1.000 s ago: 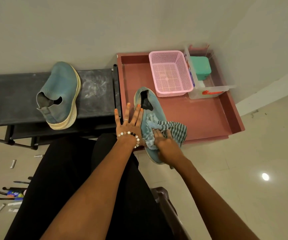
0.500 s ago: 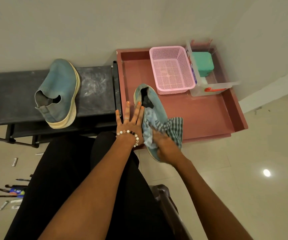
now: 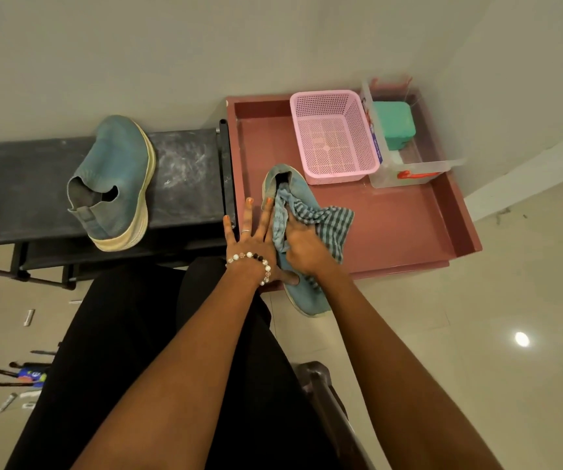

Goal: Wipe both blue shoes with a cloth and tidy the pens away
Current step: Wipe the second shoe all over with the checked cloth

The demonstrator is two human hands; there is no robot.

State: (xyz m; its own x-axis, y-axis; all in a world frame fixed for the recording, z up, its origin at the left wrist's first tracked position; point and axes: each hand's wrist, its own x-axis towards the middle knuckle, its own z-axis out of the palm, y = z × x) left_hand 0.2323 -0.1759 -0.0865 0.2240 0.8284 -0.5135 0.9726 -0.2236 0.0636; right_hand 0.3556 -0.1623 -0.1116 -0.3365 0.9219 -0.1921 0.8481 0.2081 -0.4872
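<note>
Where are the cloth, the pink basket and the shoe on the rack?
cloth (image 3: 329, 220), head view, on the striped part right of the right hand.
pink basket (image 3: 327, 147), head view, on its mesh floor.
shoe on the rack (image 3: 117, 171), head view, on the blue upper, mid-shoe.

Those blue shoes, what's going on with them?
A seated person is wiping one blue shoe on the red tray. The left hand steadies it with straight fingers; the right hand rubs a striped cloth over it. The other shoe waits on the black rack. Pens lie on the floor.
</note>
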